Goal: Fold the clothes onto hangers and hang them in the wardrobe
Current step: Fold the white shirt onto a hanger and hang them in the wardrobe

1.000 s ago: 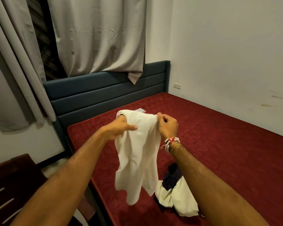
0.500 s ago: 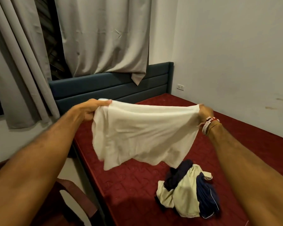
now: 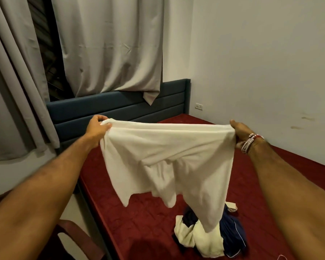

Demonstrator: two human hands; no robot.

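On the near red mattress (image 3: 148,222) lies a heap of clothes (image 3: 201,241). Above it the left hand (image 3: 98,127) and right hand (image 3: 239,133) each pinch an upper corner of the white garment (image 3: 167,152), pulled wide apart, probably to flatten it for a hanger.

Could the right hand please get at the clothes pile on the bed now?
Probably not yet: the right hand grips the white garment, stretched with the left hand. Once freed, the clothes pile below looks reachable.
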